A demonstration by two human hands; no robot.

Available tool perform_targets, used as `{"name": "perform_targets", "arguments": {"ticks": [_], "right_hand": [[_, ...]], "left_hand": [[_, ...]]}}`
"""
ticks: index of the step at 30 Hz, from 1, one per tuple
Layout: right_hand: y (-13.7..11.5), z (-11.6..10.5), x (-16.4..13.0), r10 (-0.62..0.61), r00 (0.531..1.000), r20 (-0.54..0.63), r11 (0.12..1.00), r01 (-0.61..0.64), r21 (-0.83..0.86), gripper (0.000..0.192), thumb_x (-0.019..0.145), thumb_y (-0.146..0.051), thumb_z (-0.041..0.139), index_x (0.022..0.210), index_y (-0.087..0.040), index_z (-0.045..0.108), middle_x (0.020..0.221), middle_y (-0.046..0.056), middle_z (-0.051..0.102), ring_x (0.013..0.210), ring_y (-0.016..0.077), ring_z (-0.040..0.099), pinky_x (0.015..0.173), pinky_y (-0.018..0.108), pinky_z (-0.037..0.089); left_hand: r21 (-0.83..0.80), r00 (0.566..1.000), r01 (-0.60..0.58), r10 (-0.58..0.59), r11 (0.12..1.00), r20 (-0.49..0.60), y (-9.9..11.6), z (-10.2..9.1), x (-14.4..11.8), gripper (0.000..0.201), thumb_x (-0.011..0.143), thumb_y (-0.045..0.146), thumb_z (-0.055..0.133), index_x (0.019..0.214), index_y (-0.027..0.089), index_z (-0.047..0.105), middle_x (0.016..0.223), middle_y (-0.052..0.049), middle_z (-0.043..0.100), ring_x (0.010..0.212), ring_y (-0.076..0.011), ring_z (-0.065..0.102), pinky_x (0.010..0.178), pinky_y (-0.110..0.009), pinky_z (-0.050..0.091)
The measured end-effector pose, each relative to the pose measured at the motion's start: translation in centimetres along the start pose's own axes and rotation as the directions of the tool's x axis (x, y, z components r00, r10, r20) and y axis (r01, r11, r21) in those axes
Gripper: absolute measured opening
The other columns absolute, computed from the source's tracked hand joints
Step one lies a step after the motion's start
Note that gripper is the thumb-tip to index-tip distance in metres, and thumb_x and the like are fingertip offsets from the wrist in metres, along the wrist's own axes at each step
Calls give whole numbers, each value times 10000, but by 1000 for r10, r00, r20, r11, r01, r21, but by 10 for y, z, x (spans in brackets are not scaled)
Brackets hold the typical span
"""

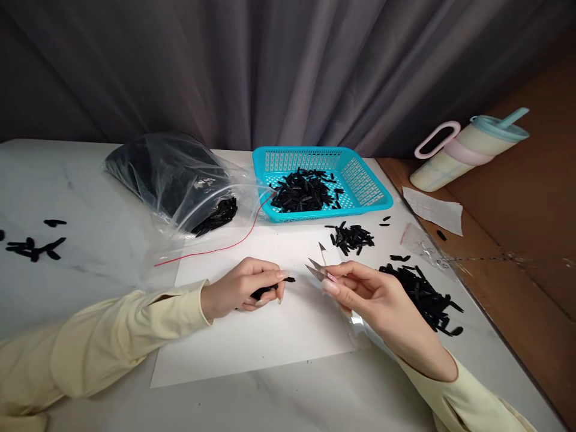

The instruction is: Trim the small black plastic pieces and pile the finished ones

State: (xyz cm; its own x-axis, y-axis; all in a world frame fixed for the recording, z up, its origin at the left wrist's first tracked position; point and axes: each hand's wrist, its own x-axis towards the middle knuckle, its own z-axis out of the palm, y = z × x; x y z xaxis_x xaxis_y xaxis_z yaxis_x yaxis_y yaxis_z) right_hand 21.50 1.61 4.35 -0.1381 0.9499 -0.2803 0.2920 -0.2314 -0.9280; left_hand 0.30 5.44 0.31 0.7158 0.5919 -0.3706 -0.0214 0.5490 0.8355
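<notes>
My left hand (249, 284), over a white paper sheet (216, 354), is closed around several small black elongated pieces (264, 291). The tip of one piece (290, 279) sticks out past the thumb toward the right. A short gap away, my right hand (366, 291) grips a pair of small pointed snips (317, 271) with pinkish handles. Their two blades point left, slightly apart, toward the protruding piece and not touching it. The curled fingers hide most of the handles. What exactly the black pieces are, I cannot tell.
A blue plastic basket (369, 191) holds many black pieces. Left of it lies a clear plastic bag (180, 180) of them, with a red cord (225, 247) in front. Loose heaps (353, 239) lie right, others (36, 247) far left. A tumbler (468, 153) stands back right.
</notes>
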Motion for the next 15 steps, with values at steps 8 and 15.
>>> {"name": "perform_targets", "arguments": {"ticks": [8,15], "right_hand": [[9,0,-1,-309,948,75,923,318,-218,146,766,-277,661,721,-138,652,700,51,676,581,131,583,517,203,469],[14,-3,0,-546,813,203,727,580,-367,59,816,-143,610,850,-128,656,689,42,638,531,111,535,499,225,420]], "left_hand": [[-12,1000,-10,10,1000,-8,0,1,0,220,827,279,532,694,109,569,484,68,400,334,-2,232,302,-135,146],[-19,1000,7,-7,1000,31,0,0,-2,247,831,276,536,656,106,570,478,61,409,330,-4,251,303,-144,147]]}}
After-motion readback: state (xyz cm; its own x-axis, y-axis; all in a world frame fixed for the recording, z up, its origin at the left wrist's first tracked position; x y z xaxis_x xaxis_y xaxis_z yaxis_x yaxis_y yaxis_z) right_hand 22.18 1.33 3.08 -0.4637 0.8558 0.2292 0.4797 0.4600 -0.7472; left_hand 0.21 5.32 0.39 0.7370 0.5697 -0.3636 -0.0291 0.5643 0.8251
